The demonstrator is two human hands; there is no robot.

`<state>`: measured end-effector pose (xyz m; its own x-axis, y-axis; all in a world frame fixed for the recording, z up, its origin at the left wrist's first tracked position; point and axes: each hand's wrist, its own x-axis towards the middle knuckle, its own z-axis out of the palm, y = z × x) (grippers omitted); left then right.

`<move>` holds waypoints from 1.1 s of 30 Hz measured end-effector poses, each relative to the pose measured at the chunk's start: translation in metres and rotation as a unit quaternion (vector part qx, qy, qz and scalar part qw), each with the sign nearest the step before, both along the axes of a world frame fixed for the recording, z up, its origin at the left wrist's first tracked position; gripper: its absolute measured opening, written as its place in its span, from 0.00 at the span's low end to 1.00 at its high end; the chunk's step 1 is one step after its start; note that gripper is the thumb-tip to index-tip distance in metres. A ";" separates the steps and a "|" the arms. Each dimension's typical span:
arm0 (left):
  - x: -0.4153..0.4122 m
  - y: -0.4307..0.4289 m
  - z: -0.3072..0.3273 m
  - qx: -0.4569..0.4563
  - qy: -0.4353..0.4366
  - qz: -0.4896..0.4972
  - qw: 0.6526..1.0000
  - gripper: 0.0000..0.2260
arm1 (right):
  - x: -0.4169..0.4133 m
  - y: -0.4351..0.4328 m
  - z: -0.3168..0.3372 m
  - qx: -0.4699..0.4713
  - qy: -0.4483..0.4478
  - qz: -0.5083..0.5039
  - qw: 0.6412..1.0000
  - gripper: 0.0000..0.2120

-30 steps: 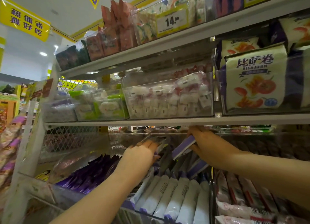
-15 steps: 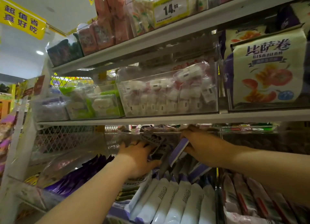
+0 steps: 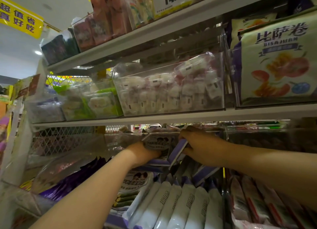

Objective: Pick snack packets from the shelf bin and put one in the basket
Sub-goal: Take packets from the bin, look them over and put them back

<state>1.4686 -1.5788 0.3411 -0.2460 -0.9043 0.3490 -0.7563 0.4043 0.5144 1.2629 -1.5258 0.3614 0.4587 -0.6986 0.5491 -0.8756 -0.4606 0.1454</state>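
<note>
With a grey packet point(image 3: 157, 142) gripped by the left hand point(image 3: 142, 153) and a purple packet point(image 3: 178, 149) pinched by the right hand point(image 3: 202, 146) at its 3 o'clock, both inside the bin point(image 3: 116, 141), tightly packed neighbours could be dragged out and dropped.

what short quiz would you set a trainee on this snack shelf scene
1. True or false: both hands reach in below the middle shelf.
2. What does the right hand pinch? A) a purple-edged packet B) a green box C) nothing
3. What picture is printed on the grey packet that the left hand grips?
Key: 1 true; 2 A; 3 cartoon faces.
</note>
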 end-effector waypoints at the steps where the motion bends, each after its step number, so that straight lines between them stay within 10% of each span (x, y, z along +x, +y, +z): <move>1: 0.001 0.000 0.001 0.006 0.007 0.003 1.000 0.13 | 0.000 0.000 0.000 0.000 0.001 0.001 1.000 0.10; 11: 0.000 0.005 0.016 -0.045 0.135 0.069 0.987 0.23 | 0.000 0.003 0.000 0.018 -0.017 0.010 1.000 0.08; 20: -0.003 0.015 0.024 -0.089 -0.209 0.211 0.951 0.21 | 0.003 0.004 0.000 0.028 -0.027 0.011 0.999 0.09; 33: -0.009 0.028 0.014 -0.199 -0.254 0.199 0.925 0.24 | 0.002 0.001 -0.001 0.023 -0.033 0.015 0.999 0.06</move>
